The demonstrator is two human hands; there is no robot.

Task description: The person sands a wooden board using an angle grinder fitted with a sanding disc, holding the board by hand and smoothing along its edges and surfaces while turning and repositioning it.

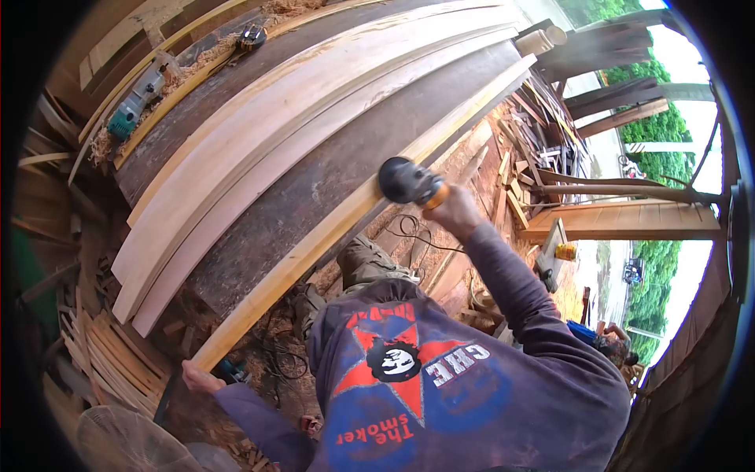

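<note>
My right hand point(456, 211) is closed around the orange body of an angle grinder point(403, 181), its round black disc at the long, narrow wooden strip point(314, 248); motion blurs the tool slightly. The strip runs along the near edge of a dark workbench point(259, 208). At the strip's lower left end, my left hand point(203, 377) grips it, with some fingers hidden. Beyond the strip, several curved pale planks point(259, 161) lie side by side on the bench.
A teal power tool point(135, 106) sits among shavings at the far left of the bench. Cut wood strips point(118, 362) are piled lower left, and scraps point(515, 177) lie at right. A black cord point(421, 236) loops near my legs. Another person point(613, 342) is at the lower right.
</note>
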